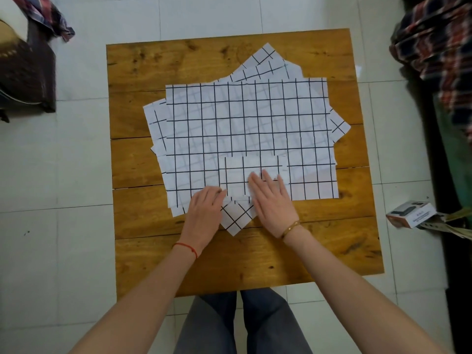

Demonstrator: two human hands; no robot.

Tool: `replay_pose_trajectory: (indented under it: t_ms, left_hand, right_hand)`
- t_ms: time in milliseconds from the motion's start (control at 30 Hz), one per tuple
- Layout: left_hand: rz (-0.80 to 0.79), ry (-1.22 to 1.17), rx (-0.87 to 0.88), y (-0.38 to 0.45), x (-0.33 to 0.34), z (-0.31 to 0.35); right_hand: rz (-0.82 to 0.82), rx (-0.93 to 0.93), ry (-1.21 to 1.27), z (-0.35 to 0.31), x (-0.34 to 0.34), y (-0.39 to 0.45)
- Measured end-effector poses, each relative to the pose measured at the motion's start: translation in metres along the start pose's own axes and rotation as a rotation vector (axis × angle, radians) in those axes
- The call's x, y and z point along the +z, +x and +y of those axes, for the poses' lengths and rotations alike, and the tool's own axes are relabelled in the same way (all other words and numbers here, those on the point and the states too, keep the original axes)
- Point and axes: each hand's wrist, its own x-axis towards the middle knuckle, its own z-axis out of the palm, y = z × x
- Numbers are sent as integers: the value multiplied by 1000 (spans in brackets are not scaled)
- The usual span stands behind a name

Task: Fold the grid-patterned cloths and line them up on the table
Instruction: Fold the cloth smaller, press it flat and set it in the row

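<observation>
Several white cloths with a black grid lie spread in an overlapping pile [250, 129] on the wooden table [158, 65]. On the pile's near edge sits a small folded grid cloth [245, 172]. My right hand [270, 198] lies flat on it with straight fingers. At the folded cloth's left edge, my left hand [204, 210] has its fingers curled against the cloth; whether they pinch it I cannot tell. A corner of a lower cloth [235, 218] pokes out towards me between my hands.
The table stands on a white tiled floor [76, 162]. A small box [411, 213] lies on the floor at the right, beside plaid clothing [439, 37]. A dark woven object [28, 70] and another plaid cloth [48, 16] are at the upper left. My legs [242, 325] are below the table's near edge.
</observation>
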Motion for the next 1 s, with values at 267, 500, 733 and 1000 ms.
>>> replay_pose_trajectory:
  t_ms: [267,500,733,1000]
  left_hand:
    - [-161,121,-76,-21,10,2]
    - [-166,105,-137,-17,6,8]
    - [-120,17,-223,-13,5,23]
    - [-92,-46,-229,-13,2,30]
  right_hand:
    - [-151,-58,-58,-24,29,-7]
    - [-150,88,-31,24,30,-40]
    - [-118,-1,-67,29,16,-32]
    - [-102,-66,-19,5,16,-18]
